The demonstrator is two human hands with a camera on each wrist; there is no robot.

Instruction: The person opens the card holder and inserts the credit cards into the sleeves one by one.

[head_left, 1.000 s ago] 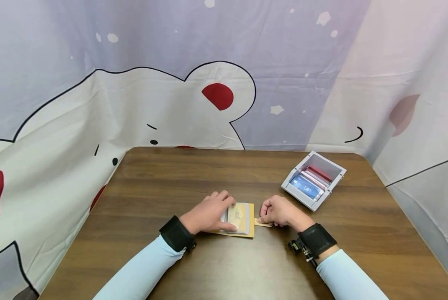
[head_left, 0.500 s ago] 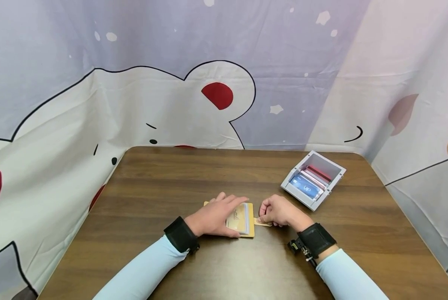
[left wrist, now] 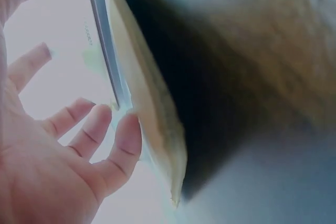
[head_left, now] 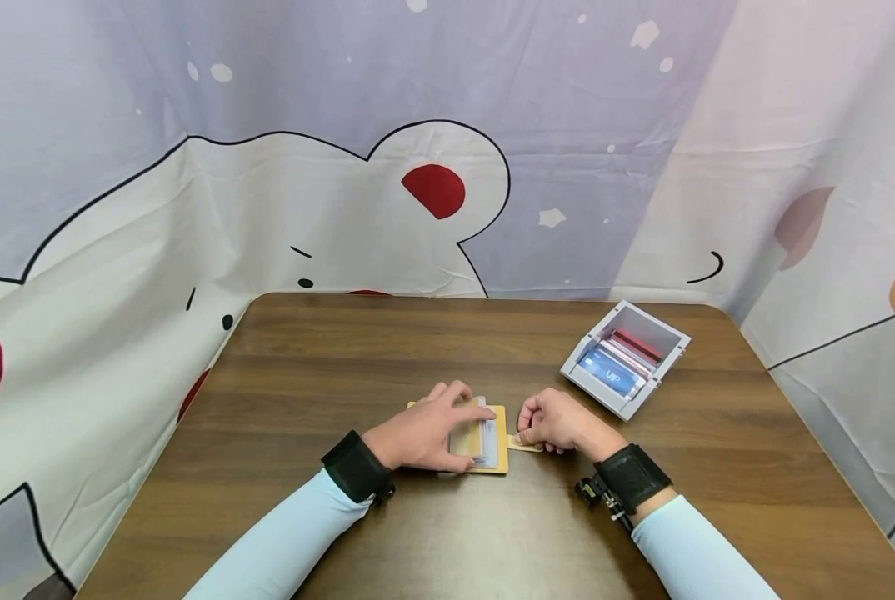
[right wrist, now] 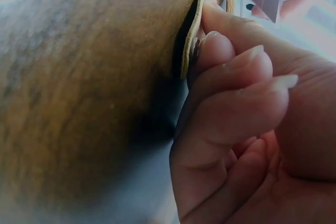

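Note:
A yellow card wallet [head_left: 501, 433] lies spread on the table in the head view, with clear card sleeves [head_left: 489, 442] inside. My left hand [head_left: 423, 429] is over it, thumb and index finger curled at the edges of a partly lifted sleeve. In the left wrist view, the little fingertip is right at the wallet's cover [left wrist: 149, 98], and a sleeve [left wrist: 102, 45] stands up beyond the fingers. My right hand [head_left: 558, 423] pinches the wallet's tan closing strap [head_left: 524, 446] close to the tabletop, its other fingers curled, as the right wrist view shows.
A grey open box [head_left: 668, 350] stands at the back right, holding several upright cards, a blue VIP card [head_left: 610, 372] in front. The wooden table [head_left: 342, 350] ends at a patterned curtain [head_left: 327, 217]. Both wrists wear black bands [head_left: 357, 467].
My left hand first moves right and flattens over the sleeves, then draws back slightly left with fingers curling, lifting a sleeve. My right hand stays on the strap.

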